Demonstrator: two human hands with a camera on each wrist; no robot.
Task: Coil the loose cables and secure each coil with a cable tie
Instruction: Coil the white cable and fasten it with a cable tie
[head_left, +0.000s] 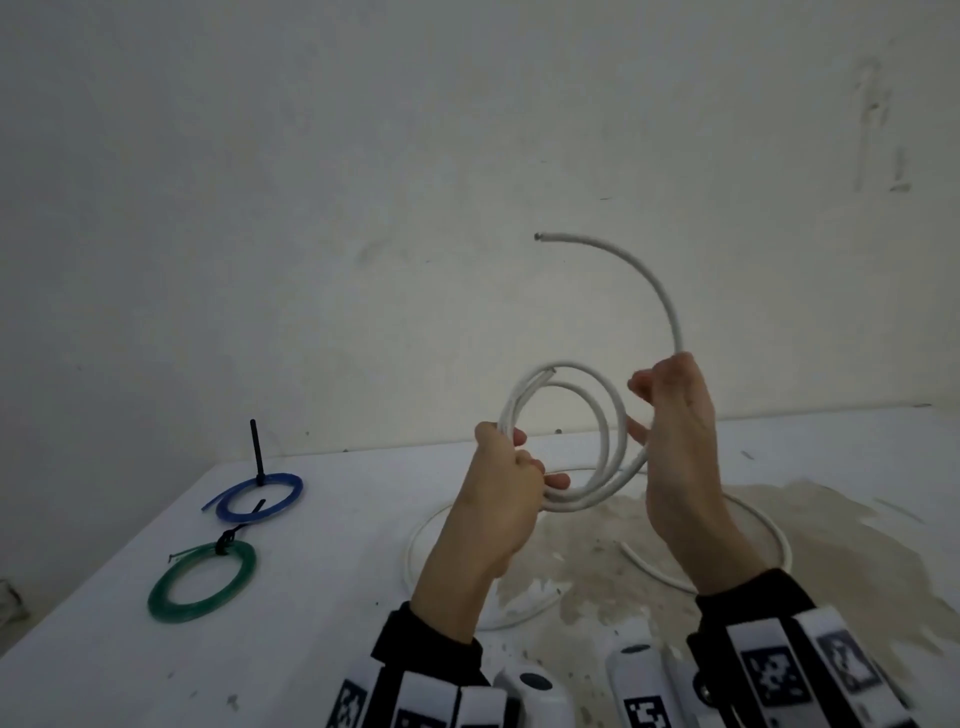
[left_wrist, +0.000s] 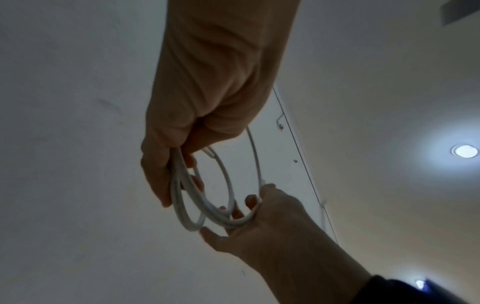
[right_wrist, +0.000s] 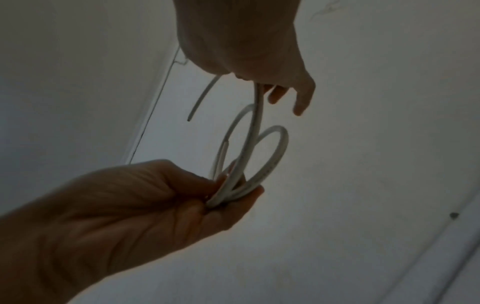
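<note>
**White cable held in loops above the table**

A white cable (head_left: 608, 436) is held in the air between both hands, above the white table (head_left: 156, 597). Its stacked loops are gripped by the left hand (head_left: 498, 499), fingers curled round the bundle at the coil's left edge. The coil's right side is pinched by the right hand (head_left: 675, 441); from that grip the free tail arcs up and leftward, its cut end unsupported. A second white cable (head_left: 415, 540) lies loose on the table beneath. Well to the left, a blue coil (head_left: 280, 491) and a green coil (head_left: 208, 582) lie flat, each with a black cable tie (head_left: 255, 452).
</note>
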